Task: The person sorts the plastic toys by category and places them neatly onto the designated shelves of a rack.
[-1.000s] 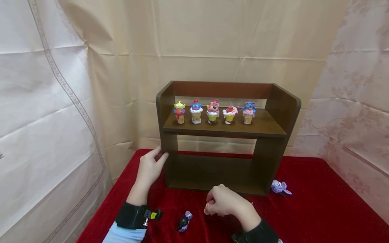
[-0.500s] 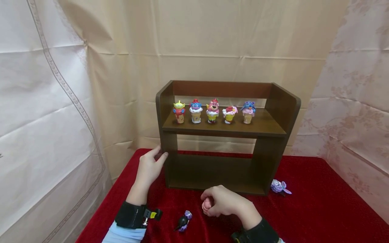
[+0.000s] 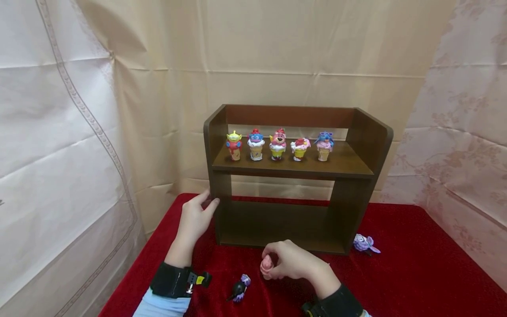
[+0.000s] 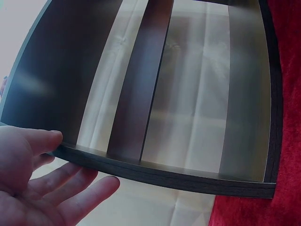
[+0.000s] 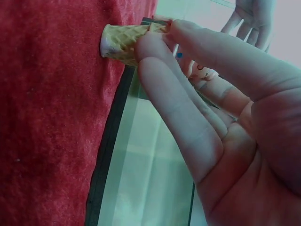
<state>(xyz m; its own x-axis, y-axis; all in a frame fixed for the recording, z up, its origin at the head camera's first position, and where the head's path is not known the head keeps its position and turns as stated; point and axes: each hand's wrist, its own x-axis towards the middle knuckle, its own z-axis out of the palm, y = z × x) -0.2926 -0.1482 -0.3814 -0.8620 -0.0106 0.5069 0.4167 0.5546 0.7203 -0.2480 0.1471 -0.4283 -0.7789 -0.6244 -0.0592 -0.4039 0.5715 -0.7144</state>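
Note:
My right hand pinches a small pink-topped ice-cream-cone figurine between thumb and fingertips, in front of the shelf. In the right wrist view the waffle cone points its pale base at the red cloth, while fingers partly cover the pink top. My left hand holds the left side panel of the dark brown two-tier shelf, thumb on its front edge and fingers outside. Along the upper tier stand several ice-cream figurines, among them a green-headed one at left and a blue-headed one at right.
A purple and black figurine lies on the red cloth between my forearms. Another purple figurine lies beside the shelf's lower right corner. Beige curtains hang close behind the table.
My right fingers have shifted around the figurine, turning it so more of its pink top shows. The left hand has stayed on the shelf's side.

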